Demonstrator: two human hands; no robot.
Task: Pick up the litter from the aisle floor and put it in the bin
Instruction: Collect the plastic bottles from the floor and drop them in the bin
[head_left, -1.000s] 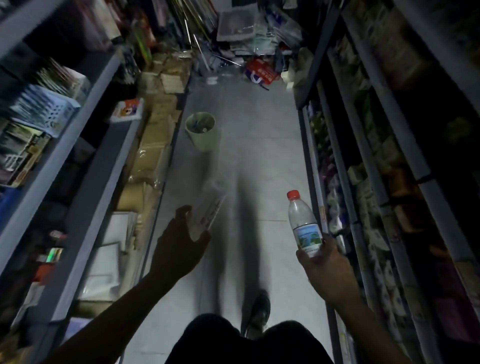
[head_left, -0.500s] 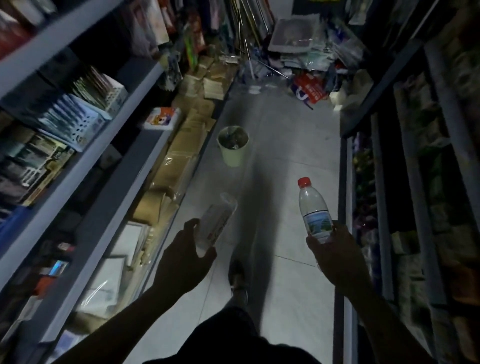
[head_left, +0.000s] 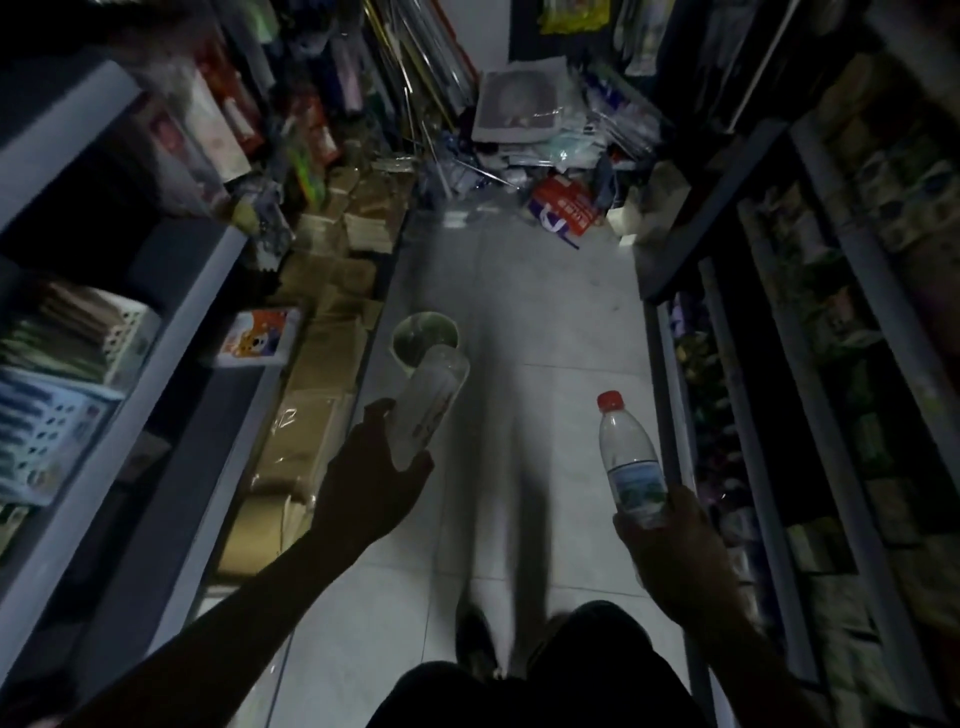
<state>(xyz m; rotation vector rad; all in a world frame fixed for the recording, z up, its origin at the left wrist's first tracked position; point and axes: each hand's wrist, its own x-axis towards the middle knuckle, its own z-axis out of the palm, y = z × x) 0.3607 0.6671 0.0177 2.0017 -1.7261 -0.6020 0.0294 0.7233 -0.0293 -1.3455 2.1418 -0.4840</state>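
Pale grey tiles form the aisle floor (head_left: 545, 322), which runs between stocked shelves on either side in dim light. The left hand (head_left: 371, 480) is stretched forward with its fingers curled round the lower end of a clear plastic cup (head_left: 428, 397), which is tilted with its open mouth pointing away toward the bin (head_left: 426, 338). That bin is a small, light green, round one standing on the floor at the left edge of the aisle, just beside a row of wrapped cardboard packs (head_left: 311, 395); from this view the cup's mouth overlaps the bin's near rim, though whether they touch cannot be told. The right hand (head_left: 670, 540) grips the base of a clear water bottle (head_left: 628, 462) with a red cap and a blue-green label, held roughly upright near the right-hand shelf. At the far end of the aisle lies a heap of goods, among them a red and white pack (head_left: 563, 208). Below, a dark shoe (head_left: 475, 644) is planted on the tiles.
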